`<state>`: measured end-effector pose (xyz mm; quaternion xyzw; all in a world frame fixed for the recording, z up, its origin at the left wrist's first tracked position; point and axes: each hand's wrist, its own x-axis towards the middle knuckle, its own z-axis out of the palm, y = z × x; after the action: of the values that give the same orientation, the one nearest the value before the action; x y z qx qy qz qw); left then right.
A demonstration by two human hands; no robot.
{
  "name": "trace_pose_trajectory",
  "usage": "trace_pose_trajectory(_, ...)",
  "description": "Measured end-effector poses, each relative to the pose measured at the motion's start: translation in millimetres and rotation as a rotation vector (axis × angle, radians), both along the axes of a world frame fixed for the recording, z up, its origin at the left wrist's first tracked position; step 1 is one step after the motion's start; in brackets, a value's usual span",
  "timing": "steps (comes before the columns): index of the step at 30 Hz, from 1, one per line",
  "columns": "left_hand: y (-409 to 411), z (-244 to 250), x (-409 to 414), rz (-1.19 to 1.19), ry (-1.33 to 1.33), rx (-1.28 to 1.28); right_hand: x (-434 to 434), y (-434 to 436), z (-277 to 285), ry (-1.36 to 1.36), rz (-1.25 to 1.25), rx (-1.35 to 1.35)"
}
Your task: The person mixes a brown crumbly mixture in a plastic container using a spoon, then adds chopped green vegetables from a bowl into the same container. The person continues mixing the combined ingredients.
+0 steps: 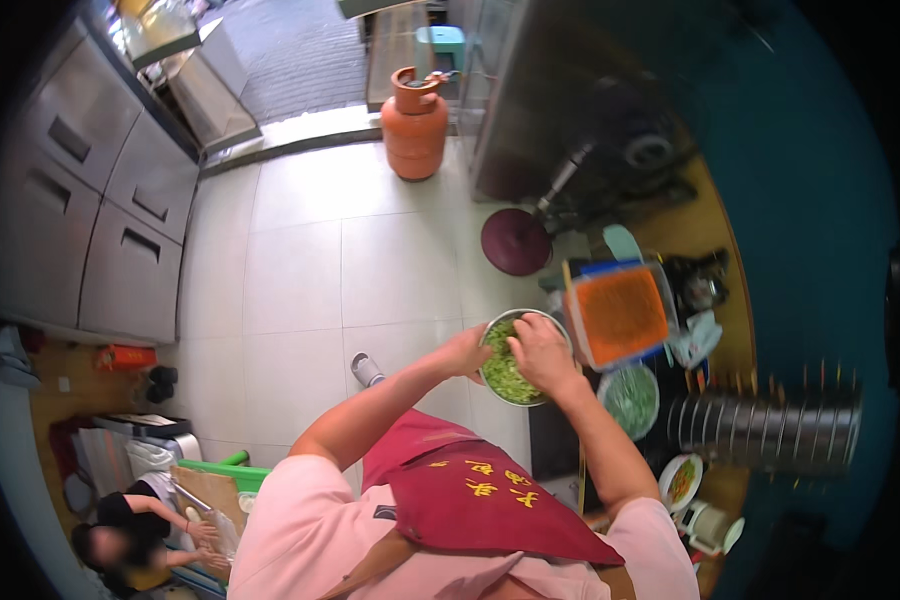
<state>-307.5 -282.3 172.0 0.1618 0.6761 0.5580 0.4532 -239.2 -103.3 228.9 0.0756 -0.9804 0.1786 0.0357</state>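
A round metal bowl (529,403) holds finely chopped green vegetables (504,375) in front of my body. My left hand (465,352) grips the bowl's left rim, its thumb on the inner side. Over the right half of the bowl is my right hand (544,352), fingers bent down onto the greens; whether they pinch any is hidden. Just right of the bowl stands a clear plastic tub (671,300) with orange contents (622,315). Below that tub is a round container of green contents (628,401), partly beside my right forearm.
An orange gas cylinder (414,135) stands on the tiled floor near the doorway. A maroon round stool (516,241) is ahead. Stacked metal steamers (772,429) and a plate of food (680,482) are at right. Steel refrigerator doors (127,262) line the left; another person (139,525) works below.
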Motion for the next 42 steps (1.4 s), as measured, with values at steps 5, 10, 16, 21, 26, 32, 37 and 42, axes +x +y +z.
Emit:
trace_pose_trajectory(5,-123,-25,-138,0.325,-0.052,-0.047,-187,-133,-51,-0.065,0.119,-0.048)
trace_pose_trajectory(10,-231,-54,-301,0.381,0.142,-0.247,-361,-245,-59,-0.084,0.266,-0.066)
trace_pose_trajectory(16,-293,-90,-530,0.403,0.277,-0.257,-586,-302,-93,0.070,0.315,-0.146)
trace_pose_trajectory(21,-324,-115,-736,0.302,0.442,-0.285,-805,-327,-136,0.001,0.267,-0.197)
trace_pose_trajectory(26,-348,-77,-953,0.308,0.225,-0.133,-997,-347,-81,0.004,0.233,-0.212)
trace_pose_trajectory(32,-317,-64,-1171,0.075,0.438,-0.181,-1193,-331,-72,0.019,0.059,-0.068)
trace_pose_trajectory(37,-292,-116,-1348,-0.061,0.472,0.016,-1352,-334,-103,-0.080,-0.221,-0.060)
trace_pose_trajectory(42,-313,-95,-1496,-0.279,0.309,-0.200,-1485,-368,-99,-0.205,-0.357,-0.127)
